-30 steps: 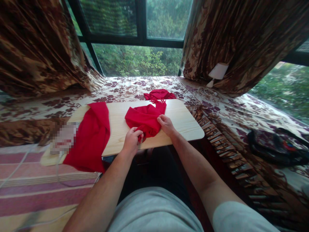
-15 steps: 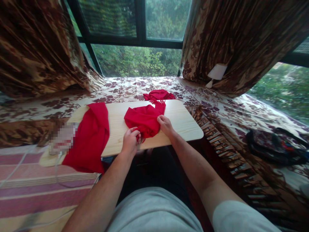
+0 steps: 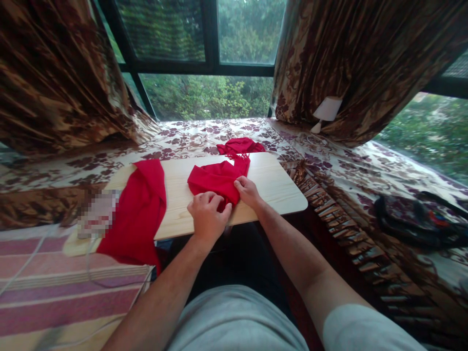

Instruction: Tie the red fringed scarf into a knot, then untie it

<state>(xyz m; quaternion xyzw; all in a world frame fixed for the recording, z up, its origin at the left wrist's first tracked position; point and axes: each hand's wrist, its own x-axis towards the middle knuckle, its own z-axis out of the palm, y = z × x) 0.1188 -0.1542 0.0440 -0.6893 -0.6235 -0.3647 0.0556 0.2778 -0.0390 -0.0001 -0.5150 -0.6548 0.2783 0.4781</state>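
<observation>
Scarf (image 3: 210, 178), red and bunched, lay on the middle of the table (image 3: 272, 190). Toward the table's near edge, the right hand (image 3: 249, 192) pinched the scarf; the left hand (image 3: 208, 217) curled at its front, whether gripping I couldn't tell. Red cloth (image 3: 141, 214) covered the table's left part.

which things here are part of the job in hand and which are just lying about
Job, seemingly:
fringed scarf, right hand on it, left hand close
table beneath

Lying about, seemingly:
left red cloth
far red cloth
lamp
black bag
</observation>
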